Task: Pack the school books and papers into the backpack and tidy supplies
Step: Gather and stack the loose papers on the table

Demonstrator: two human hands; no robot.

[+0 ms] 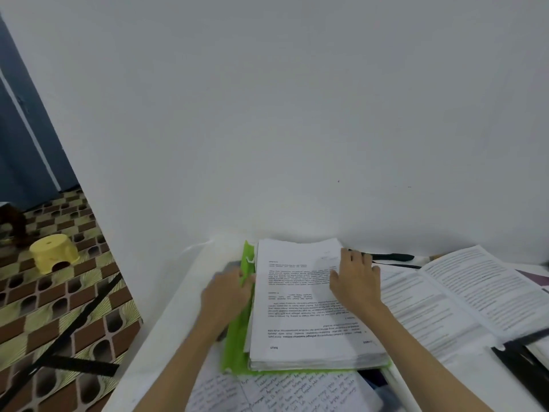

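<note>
A thick stack of printed papers (300,316) lies on a bright green folder (236,343) on the white table (154,346). My left hand (227,295) grips the folder's left edge, fingers curled round it. Flat on the stack's upper right part rests my right hand (355,281), its fingers spread. A handwritten notebook page (279,392) lies under the folder at the near edge. No backpack is in view.
An open printed book (463,298) lies to the right of the stack. Black pens (392,257) lie by the wall behind it, and a black object (523,361) sits at the right edge. A yellow stool (53,252) stands on the patterned floor at left.
</note>
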